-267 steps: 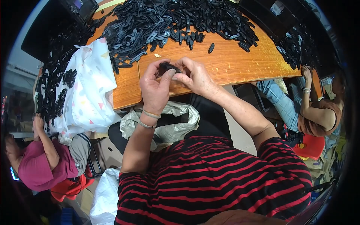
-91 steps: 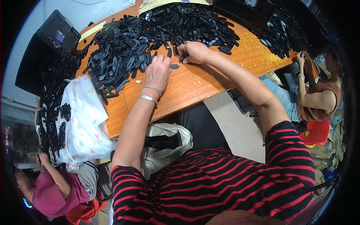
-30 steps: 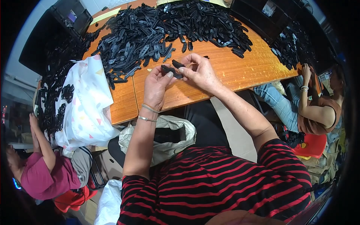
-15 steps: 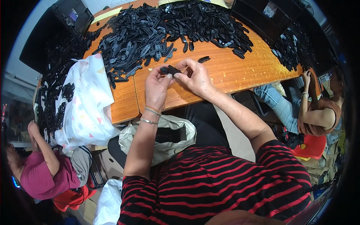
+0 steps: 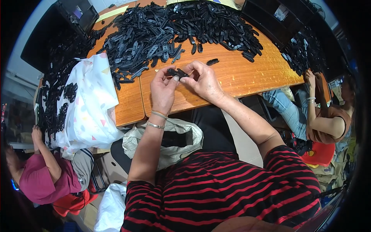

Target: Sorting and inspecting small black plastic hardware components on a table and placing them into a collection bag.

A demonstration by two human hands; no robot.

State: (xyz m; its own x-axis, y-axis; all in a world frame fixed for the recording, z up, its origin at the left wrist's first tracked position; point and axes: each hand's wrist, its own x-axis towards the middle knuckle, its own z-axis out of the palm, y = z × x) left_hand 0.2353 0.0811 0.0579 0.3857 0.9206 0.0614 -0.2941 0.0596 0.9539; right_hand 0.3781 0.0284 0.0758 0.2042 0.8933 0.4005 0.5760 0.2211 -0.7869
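Observation:
My left hand (image 5: 164, 88) and my right hand (image 5: 201, 79) meet over the wooden table (image 5: 247, 73), both pinching one small black plastic part (image 5: 177, 72) between their fingertips. A single loose black part (image 5: 212, 61) lies on the wood just beyond my right hand. A large heap of black plastic parts (image 5: 174, 31) covers the far half of the table. Two bracelets circle my left wrist.
A white patterned cloth (image 5: 91, 104) with black parts on it hangs over the table's left edge. An open plastic bag (image 5: 174, 141) sits in my lap. One person in pink (image 5: 36, 178) sits at lower left, another person (image 5: 320, 116) at right beside a further pile of parts (image 5: 303, 52).
Three seconds ago both hands reached into the heap. They have drawn back toward me with a black part and now hold it together; little has shifted in the last half second.

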